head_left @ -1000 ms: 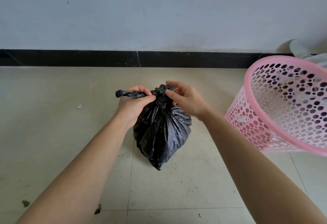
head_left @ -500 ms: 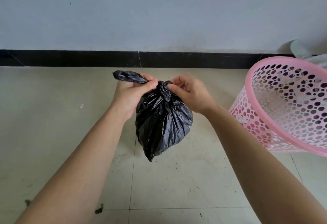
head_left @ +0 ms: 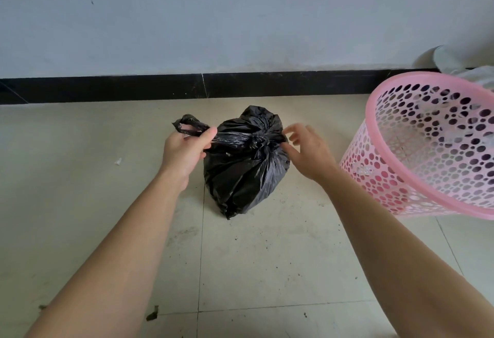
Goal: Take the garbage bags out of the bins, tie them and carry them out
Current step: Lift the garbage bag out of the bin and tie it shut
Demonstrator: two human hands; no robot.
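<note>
Since the knot [head_left: 260,141] looks only half tight, pull the tail [head_left: 230,138] out sideways while pinning the knot.
The left hand [head_left: 184,152] fists the tail. The right hand [head_left: 310,150] is spread by the knot and holds nothing; contact is unclear. The bag [head_left: 240,177] sits on the floor [head_left: 267,257], left of the pink bin [head_left: 372,129].

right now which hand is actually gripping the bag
The left hand: it grips the twisted tail of the black garbage bag. The right hand is open beside the knot, holding nothing.
</note>
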